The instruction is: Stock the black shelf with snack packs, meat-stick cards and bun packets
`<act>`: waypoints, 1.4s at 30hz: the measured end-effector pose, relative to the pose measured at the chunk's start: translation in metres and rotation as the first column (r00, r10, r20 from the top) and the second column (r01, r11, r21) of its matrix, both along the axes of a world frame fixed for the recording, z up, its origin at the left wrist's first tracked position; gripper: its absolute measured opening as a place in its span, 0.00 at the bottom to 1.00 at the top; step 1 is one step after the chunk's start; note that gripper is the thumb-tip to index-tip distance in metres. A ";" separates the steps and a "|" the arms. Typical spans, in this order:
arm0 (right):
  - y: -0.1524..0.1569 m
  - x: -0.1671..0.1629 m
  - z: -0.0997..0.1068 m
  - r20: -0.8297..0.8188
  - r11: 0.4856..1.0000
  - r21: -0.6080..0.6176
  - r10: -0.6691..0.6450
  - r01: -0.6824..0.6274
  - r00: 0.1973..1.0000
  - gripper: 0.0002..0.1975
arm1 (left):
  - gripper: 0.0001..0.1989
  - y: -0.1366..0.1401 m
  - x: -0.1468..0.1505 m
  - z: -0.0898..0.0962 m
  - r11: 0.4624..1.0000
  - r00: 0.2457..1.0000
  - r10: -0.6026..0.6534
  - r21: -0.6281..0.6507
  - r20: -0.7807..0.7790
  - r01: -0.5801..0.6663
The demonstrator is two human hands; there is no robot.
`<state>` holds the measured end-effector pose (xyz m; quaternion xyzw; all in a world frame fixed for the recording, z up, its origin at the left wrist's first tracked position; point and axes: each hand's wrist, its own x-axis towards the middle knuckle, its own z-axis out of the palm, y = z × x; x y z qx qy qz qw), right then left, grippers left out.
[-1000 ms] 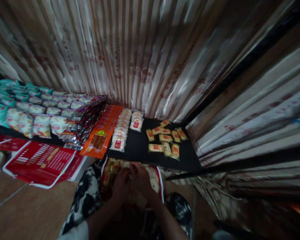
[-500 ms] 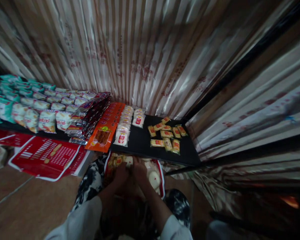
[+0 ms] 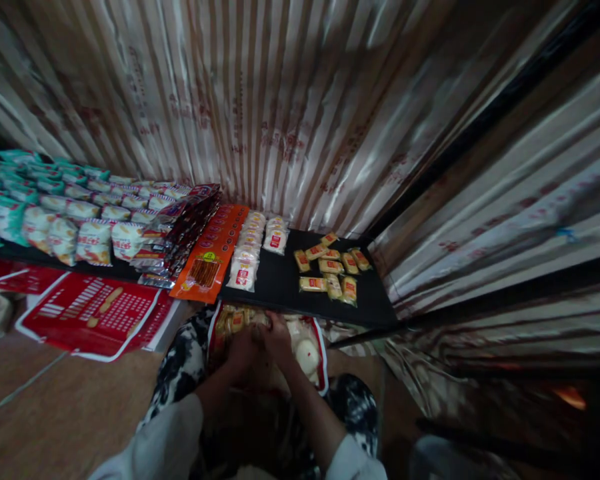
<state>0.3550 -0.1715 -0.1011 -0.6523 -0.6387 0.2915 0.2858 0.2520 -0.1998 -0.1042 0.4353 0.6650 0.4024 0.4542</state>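
An open red bag with white edging (image 3: 324, 373) rests between my knees, below the shelf. Inside it, yellow-wrapped snack packets (image 3: 237, 321) lie at the left and white round-looking packets (image 3: 307, 357) at the right. My left hand (image 3: 244, 345) is over the middle of the bag, its fingers curled inward. Close against it is my right hand (image 3: 277, 337), fingers bent and closed. Whatever lies between the fingers is too dark and covered to make out.
A black shelf (image 3: 275, 293) holds loose yellow packets (image 3: 331, 267), rows of white packets (image 3: 243, 272), an orange snack bag (image 3: 205, 267), dark shiny packs (image 3: 180, 233) and white-and-green bags (image 3: 95, 240). Another red bag (image 3: 95, 313) hangs below. Striped sheeting (image 3: 290, 120) rises behind.
My hands have drawn together above the bag, and the right fingers have curled in toward the left hand. A white packet seen by my left fingertips is now covered. The shelf goods are unchanged.
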 end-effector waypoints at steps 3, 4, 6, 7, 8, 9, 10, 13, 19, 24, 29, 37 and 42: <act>-0.003 -0.002 0.002 -0.206 0.998 -0.061 0.002 -0.015 0.979 0.15 | 0.09 -0.001 0.003 0.004 0.999 0.998 -0.041 -0.003 -0.040 0.041; -0.004 -0.003 0.003 -0.279 0.998 -0.067 -0.008 -0.011 0.960 0.15 | 0.10 -0.002 0.003 0.006 0.999 0.998 -0.043 -0.002 -0.044 0.043; -0.004 -0.005 0.006 -0.406 0.996 -0.092 -0.033 -0.005 0.913 0.15 | 0.11 -0.005 0.001 0.011 0.999 0.998 -0.046 0.003 -0.042 0.046; -0.005 -0.005 0.008 -0.452 0.994 -0.111 -0.043 -0.008 0.891 0.15 | 0.12 -0.006 -0.001 0.013 0.999 0.999 -0.040 0.002 -0.035 0.040; -0.005 -0.005 0.011 -0.484 0.992 -0.127 -0.048 -0.016 0.874 0.15 | 0.12 -0.007 -0.003 0.015 1.000 0.999 -0.031 -0.002 -0.023 0.031; -0.005 -0.004 0.014 -0.498 0.990 -0.136 -0.047 -0.025 0.866 0.16 | 0.12 -0.007 -0.006 0.017 1.000 1.000 -0.019 -0.011 -0.007 0.019; -0.005 -0.003 0.018 -0.497 0.990 -0.135 -0.039 -0.032 0.867 0.16 | 0.12 -0.007 -0.009 0.019 1.000 1.000 -0.010 -0.022 0.014 0.010; -0.008 0.002 0.029 -0.422 0.998 -0.069 -0.018 -0.013 0.907 0.18 | 0.12 -0.005 -0.018 0.028 0.999 0.996 -0.004 -0.039 0.095 0.008; -0.014 0.010 0.049 -0.237 0.997 0.060 -0.034 0.050 0.971 0.18 | 0.15 -0.007 -0.028 0.057 0.997 0.877 0.067 -0.010 0.477 -0.071; -0.017 0.010 0.059 -0.465 0.995 -0.064 -0.100 0.080 0.879 0.18 | 0.17 -0.010 -0.029 0.075 0.987 0.786 0.157 -0.074 0.599 -0.140; -0.025 0.004 0.059 -0.729 0.965 -0.237 -0.252 0.110 0.636 0.24 | 0.15 -0.011 -0.019 0.084 0.978 0.728 0.195 -0.079 0.658 -0.191; -0.031 -0.012 0.055 -0.852 0.937 -0.302 -0.347 0.172 0.391 0.21 | 0.25 -0.006 0.005 0.073 0.971 0.648 0.197 -0.056 0.736 -0.231; -0.032 -0.013 0.054 -0.850 0.953 -0.283 -0.303 0.113 0.431 0.18 | 0.23 0.001 0.015 0.069 0.981 0.721 0.169 -0.041 0.671 -0.192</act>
